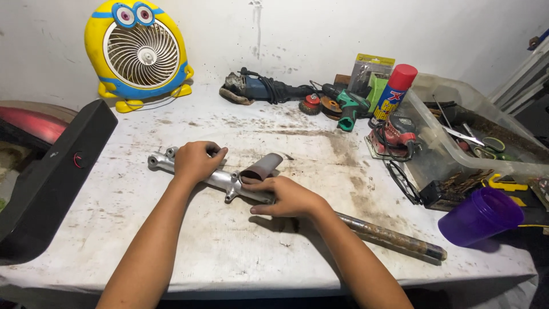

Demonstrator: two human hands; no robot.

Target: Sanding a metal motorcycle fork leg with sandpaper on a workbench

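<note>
A: What are the hands doing?

B: The left hand (pixel 194 161) is closing its fingers over the silver end of a long metal fork leg (pixel 220 179), which is lying across the stained white table (pixel 229 252), running from ten o'clock down to four o'clock. The right hand (pixel 289 197) is pressing a curled strip of grey sandpaper (pixel 262 167) onto the tube at the middle, fingers bent together on it.

A: And around them?

B: A yellow cartoon fan (pixel 139 51) is standing at eleven o'clock, an angle grinder (pixel 257 88) at twelve, a red-capped spray can (pixel 394 88) at one, a purple cup (pixel 479 216) at three.
</note>
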